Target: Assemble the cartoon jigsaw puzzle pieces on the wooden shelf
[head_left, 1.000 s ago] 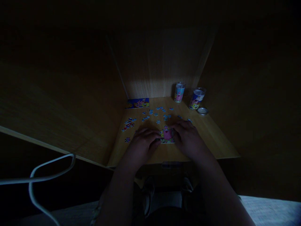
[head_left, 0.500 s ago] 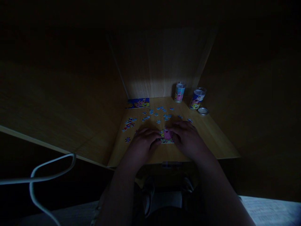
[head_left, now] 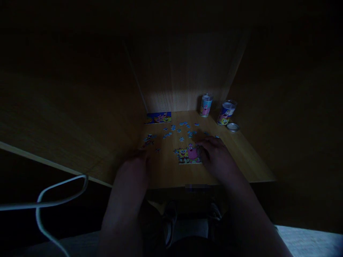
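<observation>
A partly joined cartoon jigsaw (head_left: 188,155) lies near the front of a small wooden desk (head_left: 241,157). My right hand (head_left: 215,155) rests against the jigsaw's right edge, its fingers curled down onto the desk. My left hand (head_left: 135,167) is at the desk's left side, close to a small cluster of loose pieces (head_left: 148,140); it is dim and its fingers are hard to make out. More loose blue pieces (head_left: 180,129) are scattered behind the jigsaw.
A printed picture card (head_left: 158,117) lies at the back left. Two cartoon-printed tubs (head_left: 206,105) (head_left: 226,112) stand at the back right, with a round lid (head_left: 232,126) beside them. Wooden panels wall in the desk. A white cable (head_left: 45,200) loops at lower left.
My left hand has left the jigsaw and moved left toward the loose pieces, uncovering the jigsaw's left part. My right hand has stayed at its right edge.
</observation>
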`<state>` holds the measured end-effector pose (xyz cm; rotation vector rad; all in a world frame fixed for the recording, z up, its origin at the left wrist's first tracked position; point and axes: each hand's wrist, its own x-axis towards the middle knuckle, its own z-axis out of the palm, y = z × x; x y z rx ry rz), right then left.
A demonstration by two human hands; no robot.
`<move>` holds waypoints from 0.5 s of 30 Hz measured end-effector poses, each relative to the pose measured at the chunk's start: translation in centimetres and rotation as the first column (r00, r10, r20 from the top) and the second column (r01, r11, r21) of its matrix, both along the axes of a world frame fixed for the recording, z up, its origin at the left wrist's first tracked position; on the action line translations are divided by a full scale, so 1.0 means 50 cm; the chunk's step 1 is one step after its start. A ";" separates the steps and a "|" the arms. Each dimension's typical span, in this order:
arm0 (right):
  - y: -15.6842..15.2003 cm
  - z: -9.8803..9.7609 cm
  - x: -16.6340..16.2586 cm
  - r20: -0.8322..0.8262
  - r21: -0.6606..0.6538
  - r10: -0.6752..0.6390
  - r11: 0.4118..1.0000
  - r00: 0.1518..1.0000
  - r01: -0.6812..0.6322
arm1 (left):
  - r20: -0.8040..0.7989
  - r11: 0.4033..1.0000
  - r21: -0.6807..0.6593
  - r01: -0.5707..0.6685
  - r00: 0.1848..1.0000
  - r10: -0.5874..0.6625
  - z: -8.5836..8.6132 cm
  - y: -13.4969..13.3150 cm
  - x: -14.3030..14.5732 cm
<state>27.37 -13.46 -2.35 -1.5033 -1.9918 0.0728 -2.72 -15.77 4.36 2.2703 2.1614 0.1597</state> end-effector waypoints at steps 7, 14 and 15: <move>-0.001 0.003 0.000 0.010 -0.029 -0.007 1.000 1.000 0.008 | -0.075 0.997 -0.083 0.005 0.997 -0.012 -0.014 -0.003 -0.009; -0.002 0.005 -0.002 0.012 -0.025 -0.011 1.000 1.000 0.011 | -0.051 0.997 0.034 0.071 0.996 -0.069 -0.035 0.006 -0.012; -0.002 0.004 -0.001 0.014 -0.028 -0.008 1.000 1.000 0.009 | -0.050 0.995 0.054 0.082 0.996 -0.079 -0.040 0.006 -0.014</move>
